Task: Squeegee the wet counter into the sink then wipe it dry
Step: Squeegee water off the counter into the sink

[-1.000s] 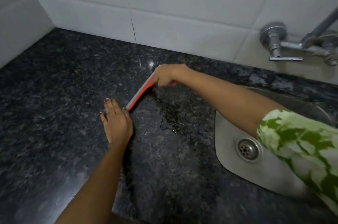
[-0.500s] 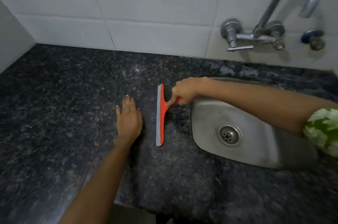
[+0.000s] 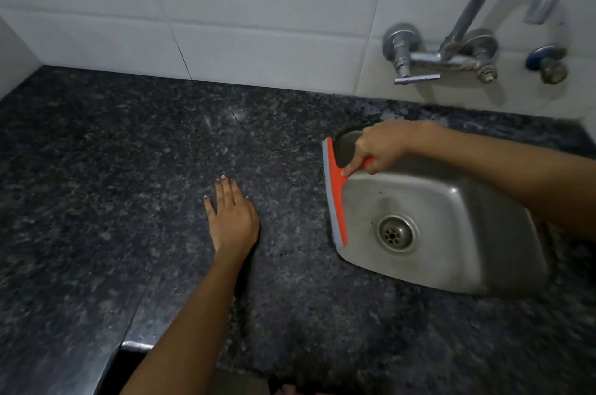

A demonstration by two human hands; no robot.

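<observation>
An orange squeegee (image 3: 336, 197) with a grey rubber blade lies along the left rim of the steel sink (image 3: 467, 233). My right hand (image 3: 382, 146) grips its orange handle, forefinger pressed on the neck. My left hand (image 3: 232, 217) rests flat, fingers together, on the dark speckled granite counter (image 3: 129, 185), a hand's width left of the blade. The sink's drain (image 3: 396, 232) shows near the basin's middle. No cloth is in view.
A chrome wall tap (image 3: 451, 49) with a curved spout stands above the sink on the white tiled wall (image 3: 258, 7). A blue-capped valve (image 3: 545, 62) is at its right. The counter's front edge (image 3: 106, 359) runs at lower left.
My right hand has drawn the squeegee rightward across the counter, from beside my left hand to the sink's left rim. My left hand has stayed flat on the counter.
</observation>
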